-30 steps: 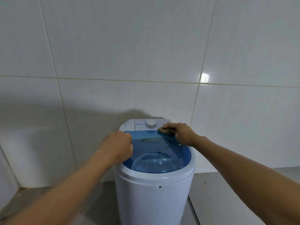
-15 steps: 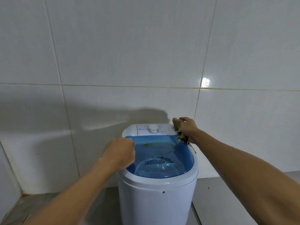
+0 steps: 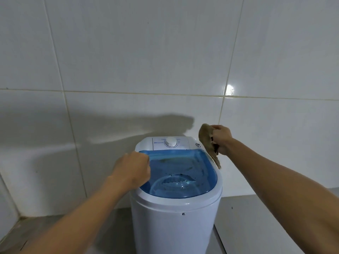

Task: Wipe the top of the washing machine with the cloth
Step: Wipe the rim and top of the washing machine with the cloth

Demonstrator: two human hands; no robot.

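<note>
Washing machine (image 3: 176, 222) is standing against the tiled wall (image 3: 128, 61), its blue lid (image 3: 180, 173) running away from the person. Left hand (image 3: 133, 170) is curling closed on the lid's near-left edge — bracing it. Right hand (image 3: 221, 139) is gripping the brown cloth (image 3: 206, 142), dangling clear just beside the back-right corner — the nearer hand for wiping.

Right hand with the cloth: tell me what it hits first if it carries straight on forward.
Probably the tiled wall. The right hand holds the cloth above the washing machine, with nothing visible between; depth is unclear.
</note>
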